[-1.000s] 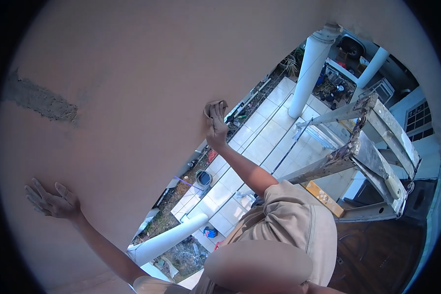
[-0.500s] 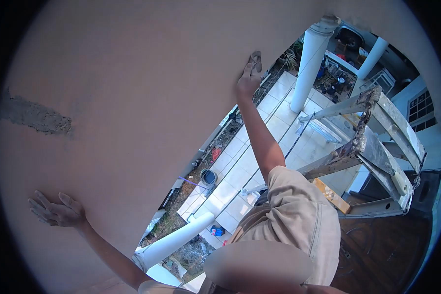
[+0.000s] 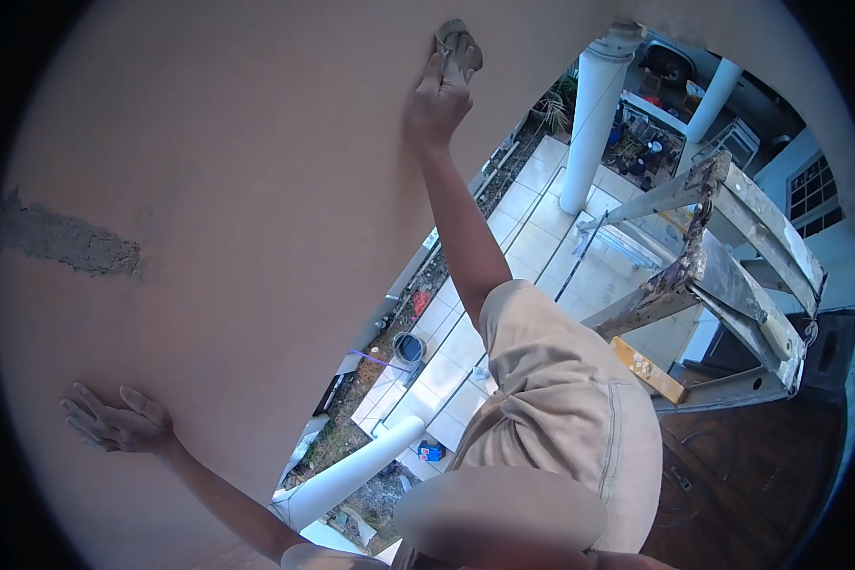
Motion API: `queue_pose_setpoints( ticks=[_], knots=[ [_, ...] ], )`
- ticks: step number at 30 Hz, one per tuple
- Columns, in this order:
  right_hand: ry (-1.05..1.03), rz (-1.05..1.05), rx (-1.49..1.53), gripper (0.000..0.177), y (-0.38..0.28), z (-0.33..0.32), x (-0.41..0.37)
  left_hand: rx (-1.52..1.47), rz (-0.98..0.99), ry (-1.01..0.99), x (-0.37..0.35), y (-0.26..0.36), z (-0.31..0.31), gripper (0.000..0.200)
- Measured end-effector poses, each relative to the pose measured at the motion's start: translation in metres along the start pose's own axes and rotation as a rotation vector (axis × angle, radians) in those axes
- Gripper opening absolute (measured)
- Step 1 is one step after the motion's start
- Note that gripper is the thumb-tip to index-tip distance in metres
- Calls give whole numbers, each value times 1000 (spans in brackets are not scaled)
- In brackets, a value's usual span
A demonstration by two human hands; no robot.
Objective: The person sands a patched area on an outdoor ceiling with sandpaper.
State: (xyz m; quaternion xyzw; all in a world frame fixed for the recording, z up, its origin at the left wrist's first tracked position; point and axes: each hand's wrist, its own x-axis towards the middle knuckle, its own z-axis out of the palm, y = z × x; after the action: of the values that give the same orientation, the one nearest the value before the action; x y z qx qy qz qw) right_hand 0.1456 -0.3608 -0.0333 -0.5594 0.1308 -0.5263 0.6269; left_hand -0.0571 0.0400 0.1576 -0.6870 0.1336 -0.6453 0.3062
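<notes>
A broad, smooth, pinkish-brown wall fills the left and upper part of the head view. My right hand, arm stretched upward, presses a small folded grey-brown piece of sandpaper against this wall, the fingers lying over it. Lower left, my left hand rests on the same surface with its fingers spread and nothing in it. Above the left hand, a rough grey patch of mortar stands out from the smooth finish.
At right stands a worn metal stepladder with a yellow level-like bar beside it. Below are white floor tiles, white columns, a bucket and a blue box. A brown door is lower right.
My right hand has slid up and to the left across the wall with the sandpaper. My left hand stays spread in nearly the same place.
</notes>
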Motion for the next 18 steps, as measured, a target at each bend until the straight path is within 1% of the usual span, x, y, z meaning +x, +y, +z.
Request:
queue_pose_setpoints(
  ticks=[1, 2, 3, 5, 6, 7, 8, 9, 10, 11, 13, 14, 15, 16, 17, 18],
  knots=[
    [49, -132, -21, 38, -12, 3, -22, -6, 4, 13, 1, -2, -1, 54],
    [-31, -255, -28, 39, -7, 3, -83, 29, -5, -8, -2, -5, -1, 53],
    [-198, -409, -24, 44, 2, -8, -148, 61, -18, -38, -5, -5, -2, 53],
    [-512, -617, 36, 48, 20, -35, -177, 20, 12, -20, -8, -13, -3, 53],
    [-464, -632, 17, 48, 16, -35, -151, 1, 24, -3, -8, -13, -1, 52],
    [-423, -644, 0, 48, 4, -27, -108, -1, 16, -1, -7, -11, 0, 52],
    [-258, -569, 16, 46, -10, -12, -59, 4, 2, -6, -7, -9, -1, 53],
    [-100, -457, 47, 40, -23, 6, -5, 12, -8, -12, -7, -9, -2, 53],
    [-68, -254, 160, 35, -37, 18, 44, 16, -10, -15, -4, -8, 0, 53],
    [-74, -257, 160, 35, -42, 22, 46, 15, -7, 6, -2, -4, 2, 53],
    [78, -273, 120, 36, -53, 36, 39, 25, -5, 19, -4, -7, -5, 53],
    [31, -308, 15, 37, -56, 25, -12, 18, -7, -1, -6, -7, -6, 53],
    [-70, -438, 7, 42, -30, 19, -74, 15, -22, -3, -5, -5, -1, 53],
    [-300, -501, -48, 47, -10, -3, -129, 28, -42, 23, -6, -4, 1, 53],
    [-298, -517, -33, 47, -11, -7, -121, 31, -49, -5, -8, -7, 0, 53],
    [-344, -590, 6, 48, -10, -11, -109, 36, -61, -35, -11, -9, -3, 53]
  ],
)
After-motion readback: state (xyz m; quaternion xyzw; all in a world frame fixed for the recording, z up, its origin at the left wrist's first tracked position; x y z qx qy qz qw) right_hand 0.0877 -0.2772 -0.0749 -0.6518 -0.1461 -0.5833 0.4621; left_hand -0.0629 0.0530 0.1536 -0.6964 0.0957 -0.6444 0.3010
